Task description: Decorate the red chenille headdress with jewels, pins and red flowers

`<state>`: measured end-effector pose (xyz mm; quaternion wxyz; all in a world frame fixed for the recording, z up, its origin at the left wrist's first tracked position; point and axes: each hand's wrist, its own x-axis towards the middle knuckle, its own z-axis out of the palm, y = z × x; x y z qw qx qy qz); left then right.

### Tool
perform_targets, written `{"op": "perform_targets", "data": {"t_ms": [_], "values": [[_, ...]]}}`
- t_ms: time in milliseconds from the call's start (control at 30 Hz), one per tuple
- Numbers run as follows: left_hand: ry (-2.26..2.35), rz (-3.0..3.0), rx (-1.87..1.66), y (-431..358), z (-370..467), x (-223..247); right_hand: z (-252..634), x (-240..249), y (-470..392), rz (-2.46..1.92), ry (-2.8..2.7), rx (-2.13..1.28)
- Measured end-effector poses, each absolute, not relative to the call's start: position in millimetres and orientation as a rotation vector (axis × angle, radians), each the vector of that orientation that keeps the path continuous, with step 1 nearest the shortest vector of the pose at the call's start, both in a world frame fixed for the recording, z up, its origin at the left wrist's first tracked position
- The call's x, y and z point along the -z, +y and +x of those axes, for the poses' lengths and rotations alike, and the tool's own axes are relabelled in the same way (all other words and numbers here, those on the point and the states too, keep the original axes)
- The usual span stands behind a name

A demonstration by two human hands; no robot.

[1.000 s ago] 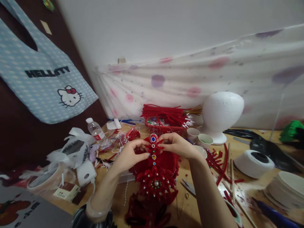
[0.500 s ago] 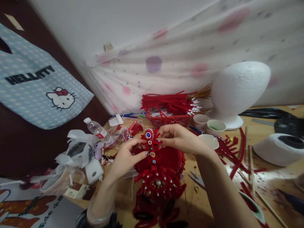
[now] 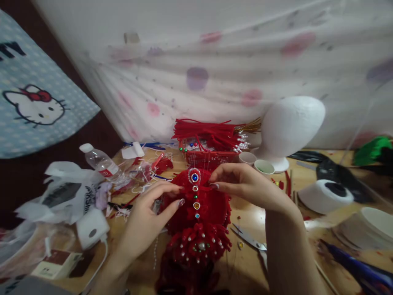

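A red velvet headpiece (image 3: 184, 211) stands in front of me, with a jewelled ornament (image 3: 196, 196) of blue, red, green and amber stones running down its middle. Lower on it sits a red flower (image 3: 201, 246) dotted with white beads. My left hand (image 3: 150, 211) is at the left side of the ornament, its thumb and forefinger apart, the fingertips close to the red velvet. On the other side my right hand (image 3: 242, 184) has thumb and forefinger pinched at the tip of a red velvet petal. The headpiece's bottom part is dark and blurred.
Behind the headpiece is a red basket (image 3: 211, 157) of red stems. Scissors (image 3: 247, 237) lie near my right forearm. A white foam head (image 3: 293, 125), small bowls (image 3: 264, 166) and a white cone (image 3: 325, 196) stand right; a bottle (image 3: 100, 162) and plastic bags (image 3: 61, 192) are left.
The view has shifted, with the foam head and the cone now farther left. My left hand's fingers have drawn back from the ornament; my right hand has moved slightly right of it.
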<state>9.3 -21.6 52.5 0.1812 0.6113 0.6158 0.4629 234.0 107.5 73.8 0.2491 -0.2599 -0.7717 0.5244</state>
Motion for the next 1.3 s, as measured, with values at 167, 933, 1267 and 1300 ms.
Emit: {"op": "perform_targets", "data": {"t_ms": [167,933,1267,1300], "values": [[1.665,1.899,-1.288,-22.7,7.9,-45.4,244.7,-67.6,76.9,-0.920,-2.165,-1.140],[1.435,1.566,-1.265,-15.5,5.2,-21.2,224.0,-39.4,51.0,-0.870,-2.006,-1.185],[1.429,1.510,-1.224,-12.1,0.3,-22.7,225.4,-40.2,53.7,-0.835,-2.004,-1.190],[1.429,1.500,-1.228,-11.9,0.5,-23.1,225.1,-40.5,53.7,-0.833,-1.995,-1.196]]}}
